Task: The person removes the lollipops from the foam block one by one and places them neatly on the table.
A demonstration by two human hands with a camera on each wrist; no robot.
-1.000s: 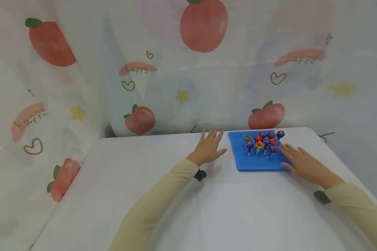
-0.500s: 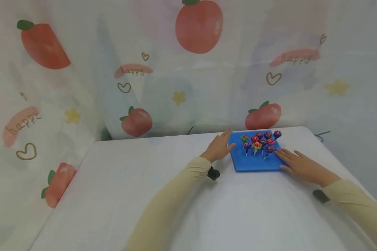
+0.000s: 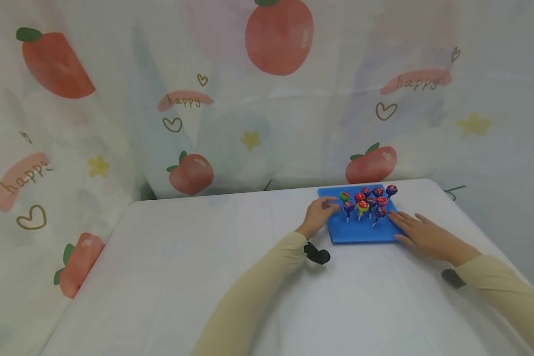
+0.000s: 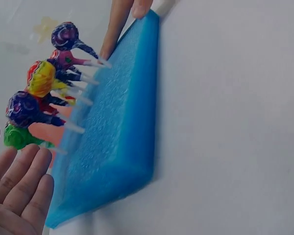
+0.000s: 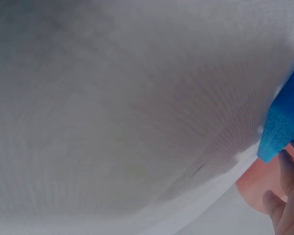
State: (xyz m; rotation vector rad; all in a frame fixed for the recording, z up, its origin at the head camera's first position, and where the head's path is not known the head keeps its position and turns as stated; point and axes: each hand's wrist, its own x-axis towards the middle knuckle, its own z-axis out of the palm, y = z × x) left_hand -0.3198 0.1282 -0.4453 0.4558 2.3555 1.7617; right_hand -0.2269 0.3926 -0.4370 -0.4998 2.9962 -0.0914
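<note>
Several wrapped lollipops stand with their white sticks stuck in a blue foam board (image 3: 360, 235). My left hand (image 3: 319, 216) is at the board's left side, fingers bent a little. In the left wrist view its fingertips lie right beside the green lollipop (image 4: 19, 136), with a purple lollipop (image 4: 23, 107) just behind it. Nothing is held there. My right hand (image 3: 431, 236) rests along the board's right edge, fingers extended. A yellow lollipop (image 3: 362, 206) is among those in the middle, and a purple one (image 3: 391, 190) leans at the back right.
A white cloth covers the table (image 3: 204, 262), which stretches left and forward of the board. A patterned curtain (image 3: 293, 143) hangs behind the table's back edge. Dark camera mounts sit under both wrists, such as the left mount (image 3: 317, 253).
My left hand has moved right, from beside the board to the green lollipop, and its spread fingers have bent in. The right hand has stayed at the board's right edge.
</note>
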